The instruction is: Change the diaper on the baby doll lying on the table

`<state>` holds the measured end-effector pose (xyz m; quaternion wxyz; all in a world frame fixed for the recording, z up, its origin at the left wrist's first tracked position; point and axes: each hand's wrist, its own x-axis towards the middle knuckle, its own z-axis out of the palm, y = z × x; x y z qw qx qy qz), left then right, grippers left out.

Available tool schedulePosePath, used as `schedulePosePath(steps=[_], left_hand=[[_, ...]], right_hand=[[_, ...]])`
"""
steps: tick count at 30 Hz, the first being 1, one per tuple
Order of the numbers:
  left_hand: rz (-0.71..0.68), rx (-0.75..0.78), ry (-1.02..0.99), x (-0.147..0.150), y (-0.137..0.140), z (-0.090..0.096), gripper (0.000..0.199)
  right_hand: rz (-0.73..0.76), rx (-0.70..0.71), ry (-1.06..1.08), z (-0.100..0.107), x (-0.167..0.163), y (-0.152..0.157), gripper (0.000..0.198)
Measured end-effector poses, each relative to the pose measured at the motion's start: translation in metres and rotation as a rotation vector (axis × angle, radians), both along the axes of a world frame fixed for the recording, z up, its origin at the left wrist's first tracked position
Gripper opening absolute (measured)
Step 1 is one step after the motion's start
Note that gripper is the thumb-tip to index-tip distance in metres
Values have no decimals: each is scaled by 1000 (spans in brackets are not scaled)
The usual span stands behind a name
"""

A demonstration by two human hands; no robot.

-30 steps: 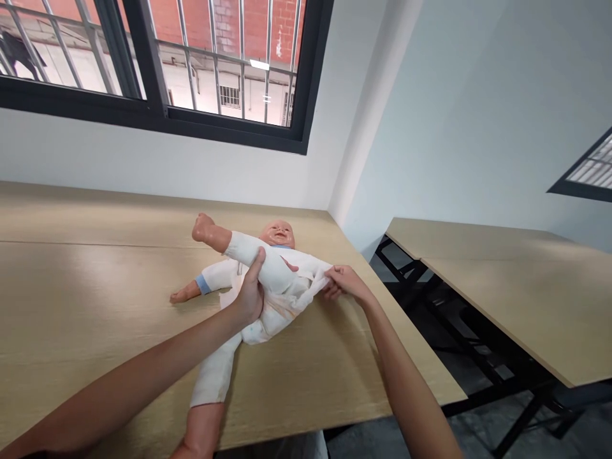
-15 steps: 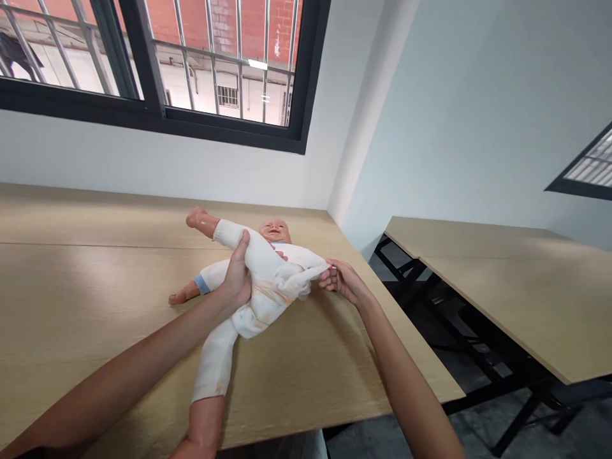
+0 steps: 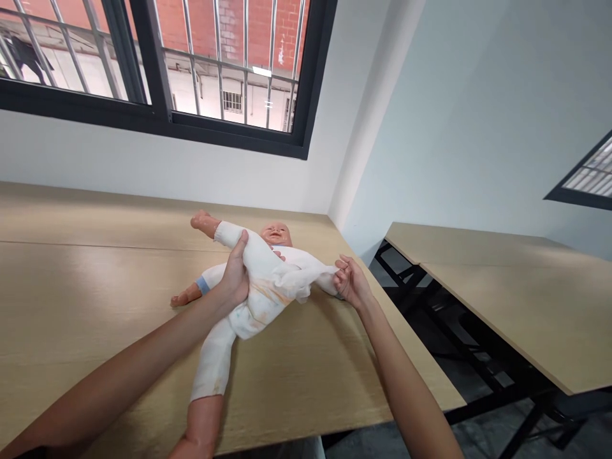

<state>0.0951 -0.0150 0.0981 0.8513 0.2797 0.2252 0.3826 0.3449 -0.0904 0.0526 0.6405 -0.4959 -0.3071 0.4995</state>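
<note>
A pale wood-toned table (image 3: 86, 306) is being bounded at its far side by a white wall (image 3: 167, 162), in which a dark-framed window (image 3: 152, 70) is being held. The view outside, a red and white facade (image 3: 258, 32), is being crossed by metal bars (image 3: 245, 57). At right, a second table (image 3: 516, 293) is being carried on black legs (image 3: 523, 428) over a grey floor (image 3: 482, 437). The pale blue wall (image 3: 478, 115) beyond is being interrupted by another barred window (image 3: 595, 169), cropped at the edge. Soft light is being reflected from both tabletops.

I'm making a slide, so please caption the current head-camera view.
Left hand gripping a doll's raised leg, right hand pinching stretched white cloth, above a wood-toned table.
</note>
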Motion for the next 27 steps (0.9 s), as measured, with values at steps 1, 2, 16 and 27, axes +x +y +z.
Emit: schedulePosePath(steps=[1,2,16,27], left_hand=[[8,-10,-5,-1,1,1,60],[14,-19,-12,-1,3,2,60],[32,-40,-26,-2,11,1,55],[13,-40,-19,0,14,-3,55]], right_hand=[[108,10,-18,3,-1,-3,40],[242,20,-61,6,-3,-6,40],[82,182,-971,-26,-54,4,37],[385,15,-1172,-6,-17,-3,21]])
